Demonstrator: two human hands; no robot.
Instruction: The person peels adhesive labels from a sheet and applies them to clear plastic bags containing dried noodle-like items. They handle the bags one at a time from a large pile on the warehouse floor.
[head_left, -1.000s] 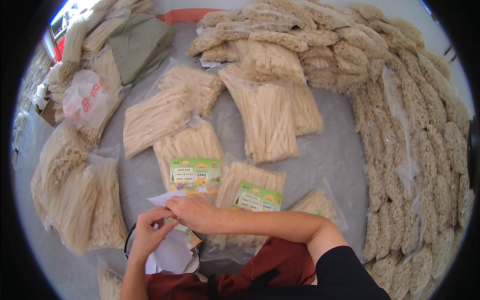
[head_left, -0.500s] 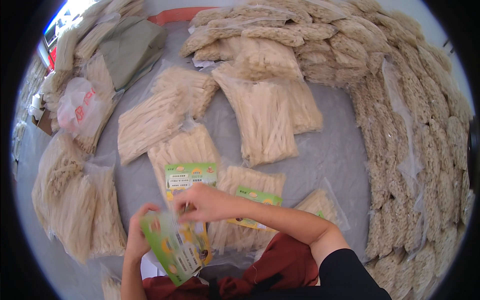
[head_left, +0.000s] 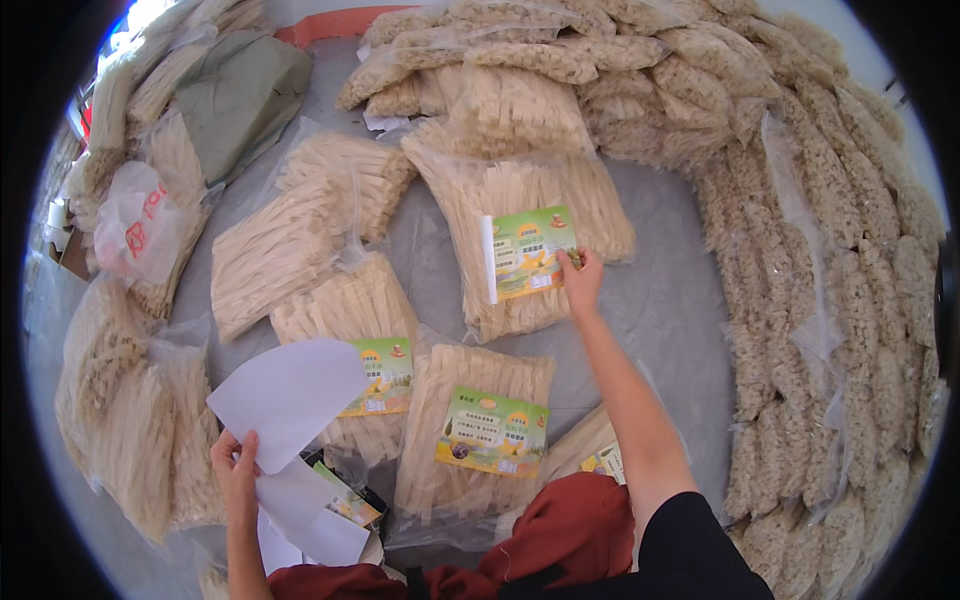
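Observation:
My right hand (head_left: pixel 582 275) pinches the right edge of a green-and-yellow label (head_left: pixel 527 258), which lies against an upper-middle bag of flat dried noodles (head_left: pixel 458 180); the label's left edge shows white. My left hand (head_left: pixel 237 465) grips a white backing sheet (head_left: pixel 283 390) at the lower left. Below it are more white papers (head_left: pixel 320 520) and a dark container (head_left: pixel 373 497) with labels in it. A lower-middle noodle bag (head_left: pixel 418 470) carries a similar label (head_left: pixel 490 430). Another labelled bag (head_left: pixel 320 305) is partly hidden behind the sheet.
Piled noodle bags (head_left: pixel 800 300) curve along the right and back. More bags (head_left: pixel 130 390) line the left, with a grey-green sheet (head_left: pixel 240 100) and a plastic bag with red marks (head_left: pixel 140 220). Everything rests on a grey surface (head_left: pixel 660 290).
My right hand has moved up and right, carrying a label onto the upper-middle bag. The white backing sheet now stands out in my left hand, apart from that label.

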